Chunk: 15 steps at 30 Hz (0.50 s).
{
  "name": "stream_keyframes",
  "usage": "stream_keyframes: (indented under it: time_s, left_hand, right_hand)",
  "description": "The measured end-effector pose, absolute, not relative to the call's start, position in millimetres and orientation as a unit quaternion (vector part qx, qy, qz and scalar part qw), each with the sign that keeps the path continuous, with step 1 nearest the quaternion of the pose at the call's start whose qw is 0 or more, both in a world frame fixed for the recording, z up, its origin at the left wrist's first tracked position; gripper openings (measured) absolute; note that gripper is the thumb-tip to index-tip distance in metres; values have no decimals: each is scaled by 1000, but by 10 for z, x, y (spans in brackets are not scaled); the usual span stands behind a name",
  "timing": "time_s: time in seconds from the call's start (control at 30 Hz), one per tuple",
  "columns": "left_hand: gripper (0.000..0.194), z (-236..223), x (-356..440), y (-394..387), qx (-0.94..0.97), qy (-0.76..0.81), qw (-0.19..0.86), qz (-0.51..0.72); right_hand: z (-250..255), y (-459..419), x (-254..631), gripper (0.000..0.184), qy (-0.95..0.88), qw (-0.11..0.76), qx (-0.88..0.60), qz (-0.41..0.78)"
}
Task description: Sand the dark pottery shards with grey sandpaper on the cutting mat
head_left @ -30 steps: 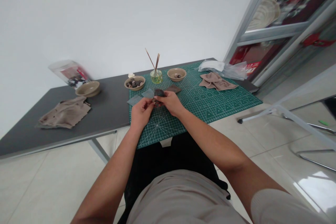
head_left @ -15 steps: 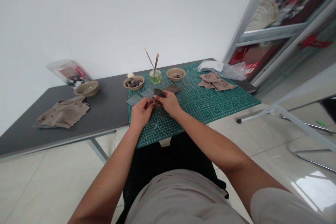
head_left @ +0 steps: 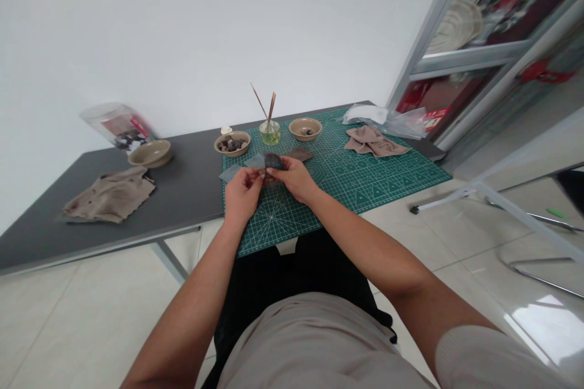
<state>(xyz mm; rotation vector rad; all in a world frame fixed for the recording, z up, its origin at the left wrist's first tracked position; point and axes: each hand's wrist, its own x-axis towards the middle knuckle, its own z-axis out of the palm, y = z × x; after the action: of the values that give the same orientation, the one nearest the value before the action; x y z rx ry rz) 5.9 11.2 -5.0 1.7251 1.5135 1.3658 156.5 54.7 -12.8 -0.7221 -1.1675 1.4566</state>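
Observation:
Both my hands meet over the green cutting mat (head_left: 365, 179). My right hand (head_left: 295, 179) is closed round a small dark piece (head_left: 273, 161), grey-brown and rounded, that sticks up past my fingers. My left hand (head_left: 243, 192) pinches something small right beside that piece; what it pinches is too small to make out. Flat grey sheets (head_left: 244, 166) lie on the mat just behind my hands, and a brown sheet (head_left: 300, 154) lies to their right.
On the dark grey table (head_left: 182, 194) stand a bowl of dark stones (head_left: 232, 143), a glass with sticks (head_left: 270, 131), another bowl (head_left: 305, 129), an empty bowl (head_left: 150, 152) and a tipped clear jar (head_left: 115, 125). Beige cloths (head_left: 109, 196) (head_left: 374, 141) lie left and right. A metal shelf (head_left: 479, 42) stands right.
My hands have stayed together over the mat, with only a slight shift of the fingers and the dark piece. The view moved a little.

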Motion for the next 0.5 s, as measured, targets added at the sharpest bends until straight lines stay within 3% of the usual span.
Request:
stream_keyframes:
  time_s: [0.23, 0.5]
  left_hand:
    - [13, -29, 39, 98, 624, 551, 229, 505]
    - [9, -47, 27, 103, 649, 549, 226, 475]
  right_hand:
    - [-32, 546, 1612, 28, -482, 457, -305, 683]
    - [25, 503, 1619, 24, -460, 460, -319, 689]
